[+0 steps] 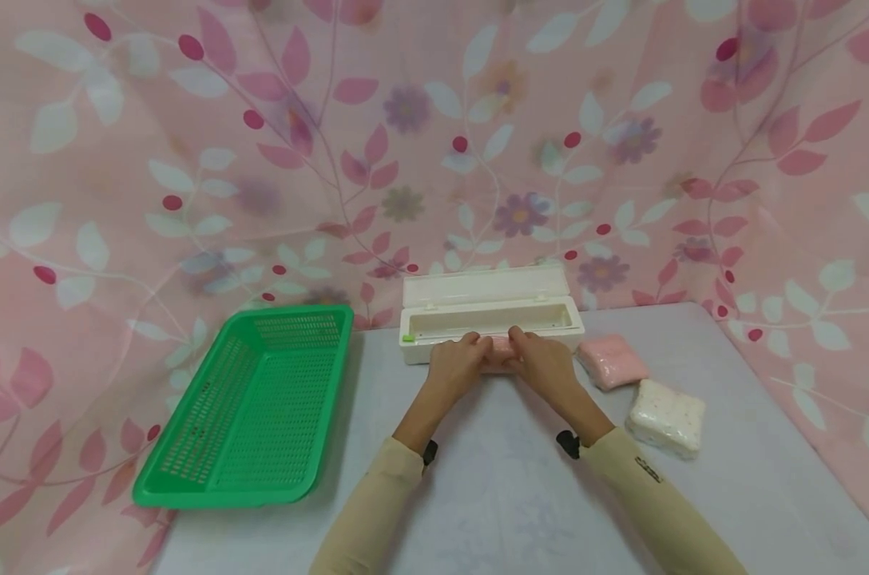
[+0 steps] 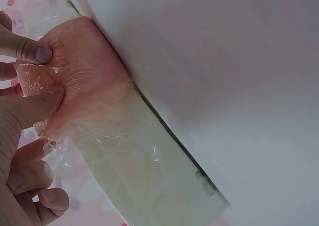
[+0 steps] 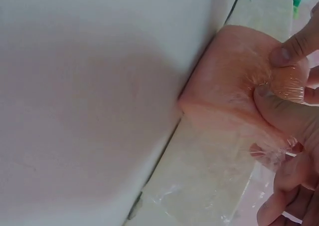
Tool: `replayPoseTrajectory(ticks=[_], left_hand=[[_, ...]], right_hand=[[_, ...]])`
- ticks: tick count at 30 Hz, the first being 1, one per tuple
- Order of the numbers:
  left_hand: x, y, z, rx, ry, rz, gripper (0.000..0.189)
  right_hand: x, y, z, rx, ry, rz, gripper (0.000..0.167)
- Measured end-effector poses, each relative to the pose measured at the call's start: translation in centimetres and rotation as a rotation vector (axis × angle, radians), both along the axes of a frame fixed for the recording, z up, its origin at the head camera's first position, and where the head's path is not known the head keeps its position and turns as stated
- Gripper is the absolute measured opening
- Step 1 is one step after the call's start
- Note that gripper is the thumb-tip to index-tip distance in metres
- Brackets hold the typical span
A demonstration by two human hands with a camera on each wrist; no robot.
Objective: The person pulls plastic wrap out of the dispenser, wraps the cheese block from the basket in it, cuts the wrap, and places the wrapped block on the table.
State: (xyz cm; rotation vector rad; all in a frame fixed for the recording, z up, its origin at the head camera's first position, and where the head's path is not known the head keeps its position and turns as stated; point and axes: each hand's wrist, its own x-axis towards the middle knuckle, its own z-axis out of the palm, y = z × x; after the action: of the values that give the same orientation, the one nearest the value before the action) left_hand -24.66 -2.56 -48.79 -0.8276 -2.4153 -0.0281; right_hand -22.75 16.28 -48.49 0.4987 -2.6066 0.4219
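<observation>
A pink folded cloth-like packet in clear plastic film stands against the front of a white film dispenser box. My left hand grips its left side, and my right hand grips its right side. Seen from the left wrist, the left thumb presses the wrinkled film on the pink packet. In the right wrist view the right thumb presses the same pink packet, close to the left thumb. Loose film gathers around the fingers. The fingertips behind the packet are partly hidden.
The dispenser's lid is raised, and a green slider sits at its left front edge. Right of it lie a pink wrapped packet and a white wrapped packet. A green basket stands on the left. Floral curtain hangs behind the table.
</observation>
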Motion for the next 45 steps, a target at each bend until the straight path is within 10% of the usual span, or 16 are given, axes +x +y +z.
replayPoseTrajectory(ticks=[30, 45], left_hand=[[0.6, -0.2, 0.0, 0.032, -0.056, 0.011, 0.016], [1.8, -4.4, 0.5, 0.175, -0.081, 0.085, 0.035]], right_hand=[[0.0, -0.2, 0.3, 0.006, -0.086, -0.018, 0.028], [1.3, -0.2, 1.2, -0.031, -0.087, -0.017, 0.032]])
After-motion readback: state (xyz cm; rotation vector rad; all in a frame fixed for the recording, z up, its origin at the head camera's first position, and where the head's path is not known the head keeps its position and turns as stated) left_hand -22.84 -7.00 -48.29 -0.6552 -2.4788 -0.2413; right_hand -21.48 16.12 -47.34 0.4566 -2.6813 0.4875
